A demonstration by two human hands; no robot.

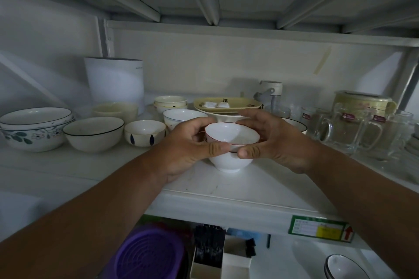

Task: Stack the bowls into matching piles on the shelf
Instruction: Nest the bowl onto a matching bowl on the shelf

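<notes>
Both forearms reach in from the bottom corners. Left hand (192, 142) and right hand (272, 140) grip the same red-rimmed white bowl (231, 133) from opposite sides, thumbs on the near rim, fingers curled round the far side. It sits tilted in the mouth of a second white bowl (230, 162), which stands on the white shelf (113, 172) near its front edge.

Left of the hands: small bowl with dark blue drops (145, 132), then a black-rimmed white bowl (93, 133), then a floral bowl stack (34, 128) at far left. Behind: cream bowl (115, 110), a small bowl pile (170, 102), a blue-rimmed bowl (181, 116) just beside the left fingers, a yellow dish (226, 105) resting on a wide white bowl. White cylinder (114, 82) at the back wall. Glass mugs (347, 129) crowd the right side.

Shelf frame is white metal, ribbed underside of the next level overhead. Dim light. Below the shelf: purple plastic item (152, 253), green label (322, 229) on the front lip, another black-rimmed bowl (344, 267) lower right.
</notes>
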